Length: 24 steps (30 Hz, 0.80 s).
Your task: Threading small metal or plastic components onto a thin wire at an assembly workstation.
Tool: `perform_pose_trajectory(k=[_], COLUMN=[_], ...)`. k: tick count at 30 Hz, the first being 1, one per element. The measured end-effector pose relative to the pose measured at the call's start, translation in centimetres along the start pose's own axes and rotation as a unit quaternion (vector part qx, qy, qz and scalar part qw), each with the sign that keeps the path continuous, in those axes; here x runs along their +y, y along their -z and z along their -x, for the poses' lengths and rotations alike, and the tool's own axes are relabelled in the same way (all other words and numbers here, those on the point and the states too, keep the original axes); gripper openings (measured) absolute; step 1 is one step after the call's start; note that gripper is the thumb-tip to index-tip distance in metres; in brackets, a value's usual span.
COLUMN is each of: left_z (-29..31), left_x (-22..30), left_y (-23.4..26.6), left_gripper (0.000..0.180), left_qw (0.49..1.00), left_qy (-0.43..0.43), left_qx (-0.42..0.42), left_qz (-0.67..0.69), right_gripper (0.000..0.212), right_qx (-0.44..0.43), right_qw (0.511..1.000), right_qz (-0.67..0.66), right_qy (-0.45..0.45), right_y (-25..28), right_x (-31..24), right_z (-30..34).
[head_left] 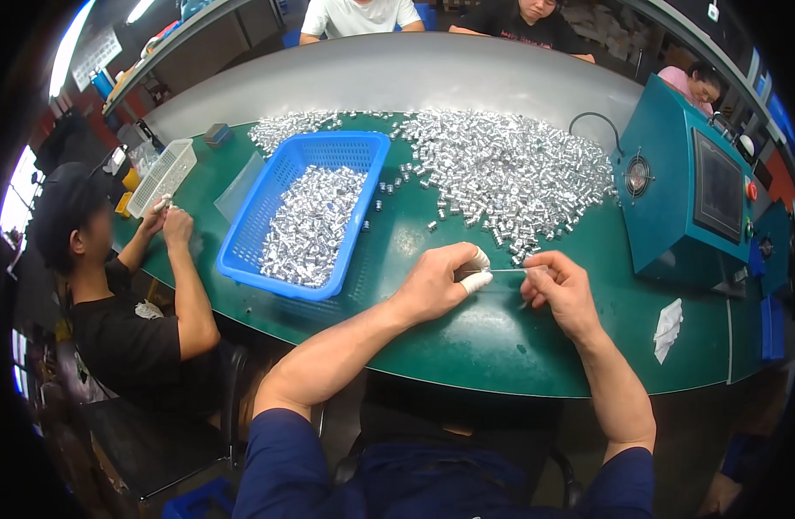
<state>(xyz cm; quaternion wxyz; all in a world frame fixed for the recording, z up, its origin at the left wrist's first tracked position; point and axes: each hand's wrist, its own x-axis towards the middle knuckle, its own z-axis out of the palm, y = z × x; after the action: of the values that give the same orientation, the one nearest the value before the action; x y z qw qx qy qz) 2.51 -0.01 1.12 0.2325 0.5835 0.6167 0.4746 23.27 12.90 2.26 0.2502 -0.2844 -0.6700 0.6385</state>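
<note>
My left hand (pixel 436 281) is closed in a pinch, with white covers on the thumb and a fingertip. What sits between those fingertips is too small and hidden to make out. Level with it, my right hand (pixel 560 292) grips a thin metal rod (pixel 506 271), whose far end meets the left fingertips. Just beyond both hands spreads a large heap of small silver metal cylinders (pixel 510 177). To the left, a blue plastic basket (pixel 376 164) holds many more of the same cylinders.
The green table (pixel 432 350) curves along its front edge. A teal machine with a screen (pixel 674 182) stands at right, near a crumpled white tissue (pixel 668 330). A co-worker (pixel 129 285) sits at left beside a white basket (pixel 164 177). Other people sit beyond a grey partition (pixel 363 78).
</note>
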Motion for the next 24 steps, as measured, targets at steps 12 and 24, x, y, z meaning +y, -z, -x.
perform_pose_trajectory(k=[12,24], left_z=[0.0,0.3], left_x=[0.5,0.0], left_y=[0.4,0.1], left_gripper=[0.018,0.018], left_qw=[0.996,0.999], left_qy=[0.060,0.009], left_qx=[-0.021,-0.007], left_qz=[0.062,0.041], right_gripper=[0.014,0.025], right_qx=[0.004,-0.062], right_qw=[0.974,0.994], right_qz=[0.147,-0.063], right_qy=[0.170,-0.060], right_y=[0.5,0.9], right_x=[0.8,0.1], right_z=[0.1,-0.1])
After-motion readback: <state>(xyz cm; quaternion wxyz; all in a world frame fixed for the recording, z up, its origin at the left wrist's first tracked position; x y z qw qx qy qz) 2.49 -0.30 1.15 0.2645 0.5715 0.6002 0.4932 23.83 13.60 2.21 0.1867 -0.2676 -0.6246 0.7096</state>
